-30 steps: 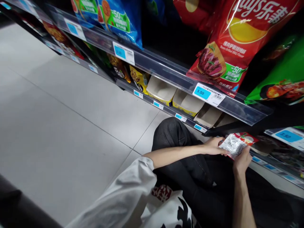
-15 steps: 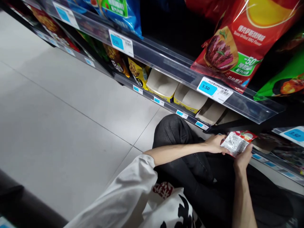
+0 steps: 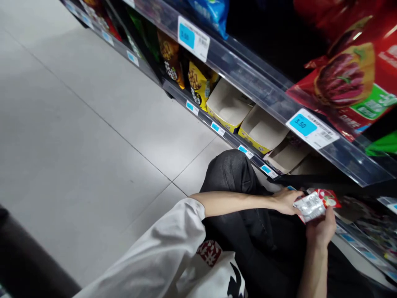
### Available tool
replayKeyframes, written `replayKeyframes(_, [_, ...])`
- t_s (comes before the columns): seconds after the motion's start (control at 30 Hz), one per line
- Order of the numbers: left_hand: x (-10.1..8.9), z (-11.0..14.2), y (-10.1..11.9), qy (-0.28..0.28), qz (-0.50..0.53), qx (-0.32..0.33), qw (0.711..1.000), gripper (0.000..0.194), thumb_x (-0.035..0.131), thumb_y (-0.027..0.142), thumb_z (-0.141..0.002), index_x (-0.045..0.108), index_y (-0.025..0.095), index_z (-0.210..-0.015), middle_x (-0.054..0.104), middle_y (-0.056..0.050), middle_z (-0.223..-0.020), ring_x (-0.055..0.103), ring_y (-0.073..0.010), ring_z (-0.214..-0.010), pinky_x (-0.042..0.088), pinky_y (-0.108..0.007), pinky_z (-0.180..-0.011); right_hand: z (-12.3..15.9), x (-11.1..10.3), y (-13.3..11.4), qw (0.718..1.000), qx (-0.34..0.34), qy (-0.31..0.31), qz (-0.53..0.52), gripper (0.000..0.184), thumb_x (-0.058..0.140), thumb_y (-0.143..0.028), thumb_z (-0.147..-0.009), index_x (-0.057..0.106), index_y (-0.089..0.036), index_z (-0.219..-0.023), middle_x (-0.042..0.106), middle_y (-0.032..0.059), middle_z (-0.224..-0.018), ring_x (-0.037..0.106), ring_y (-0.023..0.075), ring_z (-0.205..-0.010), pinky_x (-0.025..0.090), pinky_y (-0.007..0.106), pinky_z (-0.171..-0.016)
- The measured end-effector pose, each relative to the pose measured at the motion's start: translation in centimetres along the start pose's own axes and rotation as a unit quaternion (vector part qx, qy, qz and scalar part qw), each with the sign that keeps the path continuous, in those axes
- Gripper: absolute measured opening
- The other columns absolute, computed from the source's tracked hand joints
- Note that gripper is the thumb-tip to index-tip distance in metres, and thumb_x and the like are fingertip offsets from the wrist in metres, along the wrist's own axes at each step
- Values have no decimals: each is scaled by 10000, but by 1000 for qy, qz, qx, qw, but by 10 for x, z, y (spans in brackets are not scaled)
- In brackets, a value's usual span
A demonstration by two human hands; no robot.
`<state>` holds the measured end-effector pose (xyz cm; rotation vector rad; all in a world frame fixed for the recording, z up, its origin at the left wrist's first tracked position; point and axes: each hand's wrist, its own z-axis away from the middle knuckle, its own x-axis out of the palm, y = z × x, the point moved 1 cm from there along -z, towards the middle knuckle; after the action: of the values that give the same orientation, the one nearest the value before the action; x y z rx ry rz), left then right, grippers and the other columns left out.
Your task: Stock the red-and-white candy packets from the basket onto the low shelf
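Observation:
Between my two hands is a small red and silver snack packet (image 3: 313, 205), its silver printed side facing up. My left hand (image 3: 287, 201) grips the packet's left edge, fingers closed on it. From below and right, my right hand (image 3: 322, 225) pinches the packet, its thumb along the right edge. The packet is held over my crossed legs in dark trousers (image 3: 229, 174), close to the bottom shelf. The print on it is too small and blurred to read.
Open cardboard boxes (image 3: 228, 105) and yellow snack bags (image 3: 198, 85) line the bottom shelf. Above juts a shelf edge with a price label (image 3: 312, 128). Red chip bags (image 3: 347, 87) overhang it. Grey floor tiles (image 3: 102, 136) extend to the left.
The view has shifted, so the shelves sit lower and further right. The packet has turned slightly, showing more of its red end. Both hands keep hold of it.

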<state>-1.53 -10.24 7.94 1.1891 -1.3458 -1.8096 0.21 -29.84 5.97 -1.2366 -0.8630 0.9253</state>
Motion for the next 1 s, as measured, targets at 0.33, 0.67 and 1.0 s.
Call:
replayKeyframes(0.33, [10,-14,0,-36,-13,60,997,606,715,446,-843,526,173,-1350,708,-115,-1278,705,-309,-1137,543,-328,-789,-30,-38,3,997,39,26,59,295,746,-400,-798,728,-207,-1022,727,25,-1107,693,214,-1077,518,428,-1088])
replayKeyframes(0.67, [-6,-2,13,1,19,71,997,490,757,447,-764,619,200,-1164,753,-112,-1106,750,-328,-991,535,-338,-662,-25,-30,-19,982,9,-21,185,317,701,-486,-785,740,-253,-998,747,37,-1030,729,290,-987,574,520,-978])
replayKeyframes(1.0, [-6,6,13,-2,19,96,995,615,741,443,-795,579,168,-1320,742,-141,-1194,731,-331,-1076,563,-346,-780,-26,-36,-31,987,11,15,162,419,819,-480,-694,735,-187,-981,731,7,-879,662,157,-691,563,297,-649])
